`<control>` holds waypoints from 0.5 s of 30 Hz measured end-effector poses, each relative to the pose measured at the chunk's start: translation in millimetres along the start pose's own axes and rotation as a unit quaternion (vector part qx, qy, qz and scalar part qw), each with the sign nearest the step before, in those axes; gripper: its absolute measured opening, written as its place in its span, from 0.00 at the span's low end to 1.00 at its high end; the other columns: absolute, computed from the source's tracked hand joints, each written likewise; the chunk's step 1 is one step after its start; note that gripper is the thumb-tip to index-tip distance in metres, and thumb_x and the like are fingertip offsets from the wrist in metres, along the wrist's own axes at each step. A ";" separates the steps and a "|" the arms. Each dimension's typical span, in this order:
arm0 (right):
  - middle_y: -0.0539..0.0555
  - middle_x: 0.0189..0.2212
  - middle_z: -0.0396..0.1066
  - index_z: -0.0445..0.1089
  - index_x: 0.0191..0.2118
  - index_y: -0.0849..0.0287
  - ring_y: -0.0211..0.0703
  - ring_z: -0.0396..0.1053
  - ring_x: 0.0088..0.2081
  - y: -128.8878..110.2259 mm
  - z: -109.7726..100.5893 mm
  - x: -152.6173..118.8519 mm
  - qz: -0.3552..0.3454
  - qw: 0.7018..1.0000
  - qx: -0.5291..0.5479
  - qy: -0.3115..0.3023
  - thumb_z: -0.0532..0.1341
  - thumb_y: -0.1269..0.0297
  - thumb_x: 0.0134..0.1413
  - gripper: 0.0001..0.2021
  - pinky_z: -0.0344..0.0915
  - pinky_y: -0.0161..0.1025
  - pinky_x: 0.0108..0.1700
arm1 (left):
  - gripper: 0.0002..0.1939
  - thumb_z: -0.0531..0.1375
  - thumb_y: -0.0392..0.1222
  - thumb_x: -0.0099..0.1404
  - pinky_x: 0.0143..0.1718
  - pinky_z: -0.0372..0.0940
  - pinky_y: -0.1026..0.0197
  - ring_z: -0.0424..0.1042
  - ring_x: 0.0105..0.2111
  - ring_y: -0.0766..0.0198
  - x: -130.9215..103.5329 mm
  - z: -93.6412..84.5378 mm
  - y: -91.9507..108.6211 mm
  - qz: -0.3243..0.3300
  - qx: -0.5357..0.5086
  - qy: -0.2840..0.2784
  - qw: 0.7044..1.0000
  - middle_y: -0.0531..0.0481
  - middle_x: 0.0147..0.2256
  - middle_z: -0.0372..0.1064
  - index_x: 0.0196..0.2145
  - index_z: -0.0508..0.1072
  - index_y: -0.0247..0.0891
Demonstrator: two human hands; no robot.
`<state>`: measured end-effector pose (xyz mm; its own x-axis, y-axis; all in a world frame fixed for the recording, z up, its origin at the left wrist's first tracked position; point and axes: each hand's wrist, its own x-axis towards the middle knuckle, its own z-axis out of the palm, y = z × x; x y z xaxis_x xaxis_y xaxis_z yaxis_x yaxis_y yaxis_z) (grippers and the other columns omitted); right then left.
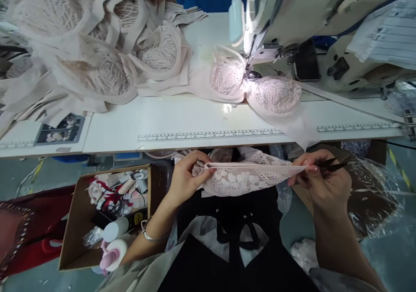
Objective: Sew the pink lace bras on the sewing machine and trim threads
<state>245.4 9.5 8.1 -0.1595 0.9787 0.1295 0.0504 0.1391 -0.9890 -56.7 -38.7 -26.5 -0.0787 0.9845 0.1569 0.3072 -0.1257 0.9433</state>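
Below the table's front edge, a pale pink lace bra piece (pixel 240 180) is stretched between my two hands, its upper edge pulled straight. My left hand (pixel 188 177) pinches one end of that edge between thumb and fingers. At the other end, my right hand (pixel 325 179) grips the edge, and dark thread snips (pixel 334 164) stick out from the same hand. Another lace bra (pixel 277 95) lies on the white table (pixel 182 118), its middle beneath the needle area of the lit sewing machine (pixel 260 36).
A heap of pale bras (pixel 107 62) covers the table's left side. A measuring tape (pixel 211 135) runs along the front edge, near a photo card (pixel 60 129). On the lower left stands a cardboard box (pixel 69 244) with scraps and bottles; clear plastic wrap (pixel 377 196) lies lower right.
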 end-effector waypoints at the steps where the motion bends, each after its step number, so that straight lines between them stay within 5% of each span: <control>1: 0.49 0.23 0.72 0.67 0.35 0.52 0.39 0.65 0.16 2.5 -0.2 2.1 -0.004 1.000 0.002 0.001 0.65 0.53 0.63 0.11 0.50 0.38 0.15 | 0.05 0.68 0.40 0.62 0.39 0.68 0.60 0.75 0.36 0.60 -0.8 0.4 0.0 0.007 -0.020 0.007 1.000 0.47 0.33 0.76 0.32 0.76 0.38; 10: 0.48 0.32 0.73 0.72 0.41 0.53 0.34 0.67 0.16 16.1 -1.5 14.6 0.042 0.993 -0.083 -0.072 0.70 0.59 0.57 0.10 0.66 0.37 0.17 | 0.03 0.71 0.35 0.60 0.35 0.68 0.61 0.74 0.31 0.63 -5.4 0.8 0.8 0.036 -0.049 0.076 0.995 0.50 0.30 0.77 0.32 0.81 0.39; 15: 0.51 0.33 0.69 0.74 0.31 0.57 0.32 0.63 0.17 14.7 6.4 16.0 0.074 0.980 -0.177 -0.042 0.68 0.54 0.59 0.12 0.65 0.38 0.20 | 0.06 0.72 0.33 0.58 0.38 0.70 0.60 0.76 0.35 0.62 -1.8 -3.5 -3.8 0.062 -0.050 0.097 0.992 0.50 0.32 0.79 0.33 0.82 0.41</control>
<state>237.3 26.3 -4.9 -0.2047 0.9782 -0.0337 0.4164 0.0559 -0.9075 -61.1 -40.4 -29.3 -0.2306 0.9198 0.3176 0.2317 -0.2651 0.9360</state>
